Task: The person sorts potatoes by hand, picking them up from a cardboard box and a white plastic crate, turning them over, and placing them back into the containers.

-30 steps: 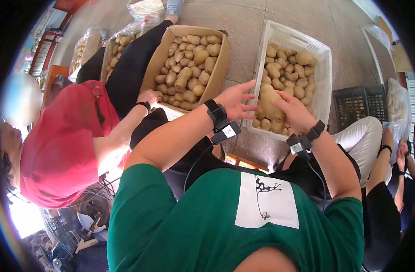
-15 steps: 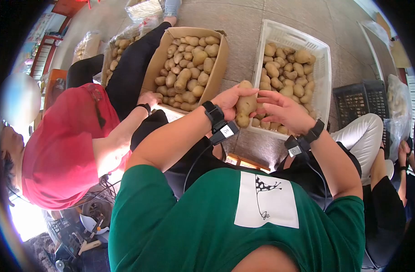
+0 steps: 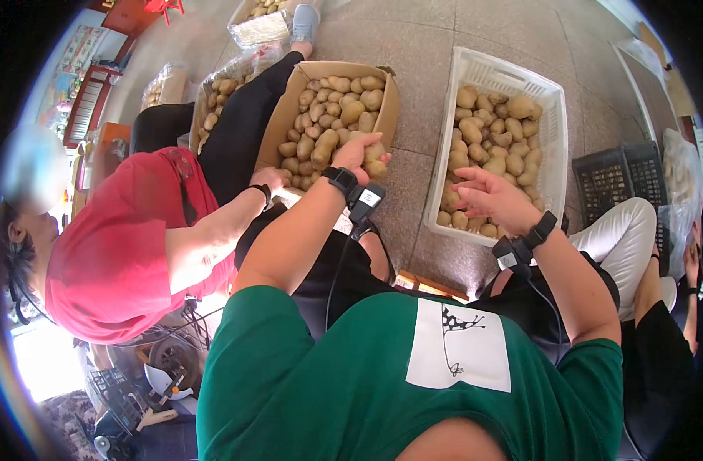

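Observation:
My left hand (image 3: pixel 354 159) is over the near right edge of the cardboard box (image 3: pixel 391 115), closed around a knobbly potato (image 3: pixel 375 163). Heaped potatoes (image 3: pixel 321 127) fill that box. Above the near part of the white plastic crate (image 3: pixel 560 146), my right hand (image 3: pixel 496 200) has its fingers apart and nothing in them. More potatoes (image 3: pixel 490 138) lie in the crate, some of them hidden behind my right hand.
A person in a red shirt (image 3: pixel 125 238) sits at my left, one hand (image 3: pixel 271 180) by the cardboard box. Black crates (image 3: pixel 616 180) stand at the right, near another person's pale trousers (image 3: pixel 620 234). Bagged potatoes (image 3: pixel 221 92) lie beyond the red-shirted person's leg.
My left hand has carried the potato left, from between the containers to the cardboard box. My right hand has come away from it and stays over the white crate.

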A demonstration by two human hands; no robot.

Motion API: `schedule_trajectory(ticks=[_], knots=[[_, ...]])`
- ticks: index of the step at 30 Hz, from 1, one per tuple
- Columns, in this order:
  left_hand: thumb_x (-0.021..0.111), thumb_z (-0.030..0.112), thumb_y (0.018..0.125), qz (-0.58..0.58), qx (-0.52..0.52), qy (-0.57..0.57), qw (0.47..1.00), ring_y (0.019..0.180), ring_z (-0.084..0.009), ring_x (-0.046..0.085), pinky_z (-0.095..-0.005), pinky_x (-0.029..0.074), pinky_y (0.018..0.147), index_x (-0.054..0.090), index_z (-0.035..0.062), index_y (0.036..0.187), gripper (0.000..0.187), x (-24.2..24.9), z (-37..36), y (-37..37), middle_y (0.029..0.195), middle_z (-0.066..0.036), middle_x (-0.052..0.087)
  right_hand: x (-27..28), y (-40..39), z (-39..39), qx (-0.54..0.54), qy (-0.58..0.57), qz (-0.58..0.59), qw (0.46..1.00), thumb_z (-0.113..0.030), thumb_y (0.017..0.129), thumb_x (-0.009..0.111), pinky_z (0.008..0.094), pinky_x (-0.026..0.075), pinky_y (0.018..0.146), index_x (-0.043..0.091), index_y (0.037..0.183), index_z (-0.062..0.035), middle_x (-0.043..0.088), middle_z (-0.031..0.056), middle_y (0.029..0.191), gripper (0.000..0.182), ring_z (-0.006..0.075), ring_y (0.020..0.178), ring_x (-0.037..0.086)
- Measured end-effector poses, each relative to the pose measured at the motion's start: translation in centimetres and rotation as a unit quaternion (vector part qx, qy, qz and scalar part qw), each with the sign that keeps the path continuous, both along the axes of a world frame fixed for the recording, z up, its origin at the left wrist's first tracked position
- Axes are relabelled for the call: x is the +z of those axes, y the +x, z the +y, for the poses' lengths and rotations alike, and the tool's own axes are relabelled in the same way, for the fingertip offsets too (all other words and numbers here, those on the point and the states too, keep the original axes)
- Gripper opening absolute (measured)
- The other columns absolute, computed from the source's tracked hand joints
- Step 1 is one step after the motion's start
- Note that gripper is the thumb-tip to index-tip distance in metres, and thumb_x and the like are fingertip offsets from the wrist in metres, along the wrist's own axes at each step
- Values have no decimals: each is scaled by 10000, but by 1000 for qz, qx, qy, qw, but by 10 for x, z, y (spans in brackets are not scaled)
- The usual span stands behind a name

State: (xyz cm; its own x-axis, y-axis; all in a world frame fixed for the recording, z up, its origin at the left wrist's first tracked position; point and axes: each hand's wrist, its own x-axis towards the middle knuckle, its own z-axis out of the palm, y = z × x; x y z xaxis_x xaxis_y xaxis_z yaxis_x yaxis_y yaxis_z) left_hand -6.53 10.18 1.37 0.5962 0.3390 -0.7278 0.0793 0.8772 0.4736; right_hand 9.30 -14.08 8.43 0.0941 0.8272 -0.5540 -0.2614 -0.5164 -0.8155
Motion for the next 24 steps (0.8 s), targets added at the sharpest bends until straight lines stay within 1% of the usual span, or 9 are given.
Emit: schedule_trajectory(ticks=[3,6,15,17,18,20,21,22,24], knots=[[554,176,802,56,58,55,995,654,-198,560,-245,498,505,463,23,1020,281,-25,14,-11,918,-113,534,-4,0,-3,-4,-11,1,1000,-200,855,518,264,446,764,356,1237,-69,499,58,1115,436,132,909,520],[590,148,761,76,104,61,990,534,-218,544,-276,461,416,426,-19,1032,358,-28,18,-22,853,-155,532,-8,1,-5,-7,-19,-10,1000,-205,850,526,253,450,738,384,1215,-71,522,41,1029,414,115,871,516],[555,18,731,210,291,68,931,519,-174,501,-248,430,391,415,-2,1002,305,-64,38,-37,792,-127,498,-12,3,-6,3,-32,-41,999,-232,837,546,233,443,695,406,1200,-72,520,9,914,421,94,834,507],[494,116,773,208,429,133,869,501,-193,491,-272,433,411,426,2,923,200,-75,43,-36,758,-125,495,-7,3,-6,23,-42,-53,997,-235,837,544,229,440,693,396,1213,-64,522,24,945,439,101,838,509],[494,116,773,207,426,132,871,501,-193,491,-272,433,411,426,2,923,200,-73,48,-40,758,-125,495,-6,2,-6,19,-44,-54,997,-235,837,544,229,440,693,396,1213,-64,522,24,945,439,101,838,509],[394,257,813,41,461,17,886,481,-219,479,-297,438,443,407,27,927,257,-69,52,-48,742,-131,496,-5,2,-6,31,-41,-66,996,-237,838,539,228,439,695,379,1232,-58,522,42,997,462,112,848,511],[266,346,831,132,423,100,891,470,-237,471,-313,437,460,383,57,945,333,-45,38,-37,710,-125,482,-8,3,-7,38,-39,-75,996,-236,836,539,237,448,689,363,1246,-50,517,67,1055,483,121,848,520],[332,209,828,119,397,84,906,491,-216,481,-297,445,467,369,84,978,199,-48,39,-37,721,-111,471,-10,3,-7,30,-44,-77,996,-236,836,539,237,448,689,363,1246,-50,517,67,1055,483,121,848,520],[366,48,795,139,340,136,920,521,-197,494,-281,454,473,376,92,992,202,-52,31,-34,757,-99,465,-15,3,-8,40,-50,-84,994,-239,833,544,243,458,676,357,1248,-41,519,85,1069,496,122,835,530]])
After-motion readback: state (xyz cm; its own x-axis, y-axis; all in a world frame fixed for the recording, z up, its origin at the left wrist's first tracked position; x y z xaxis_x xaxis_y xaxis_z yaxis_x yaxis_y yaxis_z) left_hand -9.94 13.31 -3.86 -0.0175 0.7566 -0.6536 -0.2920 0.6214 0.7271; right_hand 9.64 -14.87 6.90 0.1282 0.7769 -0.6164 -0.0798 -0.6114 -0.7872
